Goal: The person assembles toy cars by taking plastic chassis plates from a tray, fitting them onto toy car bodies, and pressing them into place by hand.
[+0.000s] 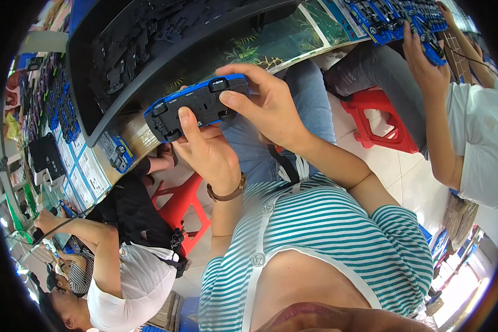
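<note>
A blue toy car (202,105) is held up between both my hands, its black underside and wheels facing me. My left hand (207,152) grips its left and lower part, the thumb pressed on the black base; a brown strap circles that wrist. My right hand (268,105) closes round the car's right end, thumb on the base by a wheel and fingers behind the blue body. Beyond the car stands a large black bin (86,91) holding many loose black plastic parts (133,61).
Another blue car body (116,152) lies on the table edge at left, near printed sheets (91,171). Rows of blue cars (379,19) stand at upper right. A co-worker's hand (426,66) holds one there. Red stools (379,119) and another person (130,288) flank me.
</note>
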Tool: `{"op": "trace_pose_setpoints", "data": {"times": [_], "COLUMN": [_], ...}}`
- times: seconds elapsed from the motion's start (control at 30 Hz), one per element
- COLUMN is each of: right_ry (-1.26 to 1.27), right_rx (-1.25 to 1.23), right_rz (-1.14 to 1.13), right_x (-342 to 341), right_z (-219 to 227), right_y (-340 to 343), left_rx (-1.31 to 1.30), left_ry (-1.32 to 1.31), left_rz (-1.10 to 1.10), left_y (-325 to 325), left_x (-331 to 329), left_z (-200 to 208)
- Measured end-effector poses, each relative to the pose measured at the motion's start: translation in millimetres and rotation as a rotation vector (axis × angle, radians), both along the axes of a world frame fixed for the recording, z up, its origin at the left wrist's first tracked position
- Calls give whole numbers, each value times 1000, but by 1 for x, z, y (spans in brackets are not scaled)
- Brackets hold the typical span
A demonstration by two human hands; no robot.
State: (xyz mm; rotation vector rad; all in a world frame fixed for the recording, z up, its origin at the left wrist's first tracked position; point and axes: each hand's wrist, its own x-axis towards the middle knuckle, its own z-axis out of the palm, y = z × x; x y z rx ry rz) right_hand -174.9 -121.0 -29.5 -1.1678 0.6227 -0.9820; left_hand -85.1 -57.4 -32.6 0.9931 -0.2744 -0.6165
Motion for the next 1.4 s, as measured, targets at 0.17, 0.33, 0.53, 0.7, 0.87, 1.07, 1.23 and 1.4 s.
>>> {"op": "trace_pose_setpoints", "data": {"times": [0.17,0.33,0.53,0.7,0.87,1.07,1.23,1.4], "right_ry": [-121,-103,-29,103,177,248,252,280], "right_rx": [56,93,31,-534,-920,-993,-1022,-1037], "right_rz": [-3,16,50,-12,-189,-228,-283,-273], "right_x": [-4,-7,-10,-15,-12,-19,-14,-20], "right_z": [2,-4,2,12,15,18,20,13], "right_y": [-2,-5,0,0,3,6,6,8], "left_rx": [-62,-32,-25,23,-17,-120,-152,-190], "left_ry": [66,-49,314,260,338,394,396,417], "left_rz": [-47,-3,-123,-73,-160,-203,-160,-192], "left_y": [-1,-1,4,4,6,3,-3,-4], "left_x": [-3,-10,14,17,18,13,9,7], "left_z": [8,3,8,33,45,52,50,48]}}
